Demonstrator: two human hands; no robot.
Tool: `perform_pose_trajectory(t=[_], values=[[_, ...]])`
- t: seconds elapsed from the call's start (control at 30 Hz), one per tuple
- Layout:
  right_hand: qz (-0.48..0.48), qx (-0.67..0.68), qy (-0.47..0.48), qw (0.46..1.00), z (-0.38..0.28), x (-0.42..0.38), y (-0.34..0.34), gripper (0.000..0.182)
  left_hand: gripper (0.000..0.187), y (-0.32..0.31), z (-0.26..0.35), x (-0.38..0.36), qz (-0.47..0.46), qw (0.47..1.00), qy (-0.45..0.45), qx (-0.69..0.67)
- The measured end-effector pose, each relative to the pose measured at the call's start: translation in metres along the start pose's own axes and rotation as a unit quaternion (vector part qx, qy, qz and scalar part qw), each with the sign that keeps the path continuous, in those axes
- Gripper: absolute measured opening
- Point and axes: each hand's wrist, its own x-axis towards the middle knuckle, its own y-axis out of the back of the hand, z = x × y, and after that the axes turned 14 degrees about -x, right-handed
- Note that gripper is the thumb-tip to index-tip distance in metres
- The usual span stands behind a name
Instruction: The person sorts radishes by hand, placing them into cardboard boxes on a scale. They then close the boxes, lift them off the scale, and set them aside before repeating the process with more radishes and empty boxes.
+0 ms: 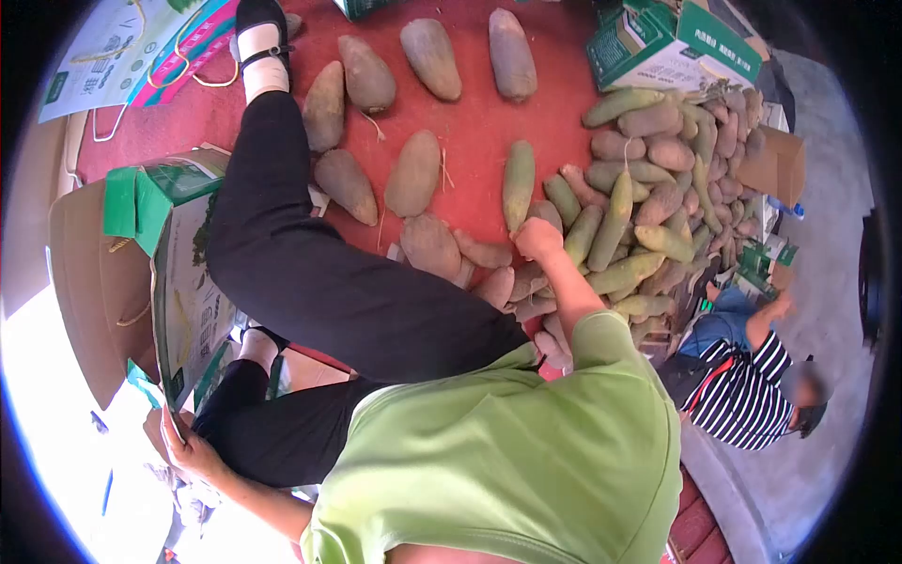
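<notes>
My right hand (538,240) is closed at the lower tip of a long green radish (519,179) above the red cloth (470,132). Against that hand's right side lie more green radishes (613,221) and brownish-pink, sweet-potato-like roots (660,203). At the lower left, my left hand (188,449) grips the edge of an open green and white cardboard box (183,301), its thumb on the near side. The inside of the box is mostly hidden from me.
Several big brownish roots (412,174) lie spread on the red cloth. Another green and white box (672,47) stands behind the heap. My outstretched leg (319,273) crosses the middle. A person in a striped shirt (742,390) is at the right. A printed bag (141,56) lies upper left.
</notes>
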Motion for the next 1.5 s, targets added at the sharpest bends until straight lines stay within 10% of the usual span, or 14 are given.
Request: perform_pose_trajectory(t=[0.3,0.6,1.3,1.5], values=[[0.07,0.136,0.148,0.977,-0.083,-0.014,0.042,0.043,0.026,0.002,-0.019,-0.005,0.004,0.999,-0.006,0.041],[-0.035,0.135,0.174,0.975,-0.144,-0.019,0.013,0.101,0.023,0.001,-0.033,-0.011,0.023,0.999,0.038,0.02],[-0.104,0.309,0.157,0.932,-0.121,0.019,0.035,0.077,0.024,0.005,-0.051,-0.019,0.043,0.998,0.031,0.026],[0.04,0.439,0.071,0.895,-0.142,0.055,0.042,0.094,0.023,0.001,-0.038,-0.015,0.044,0.998,0.025,0.035]])
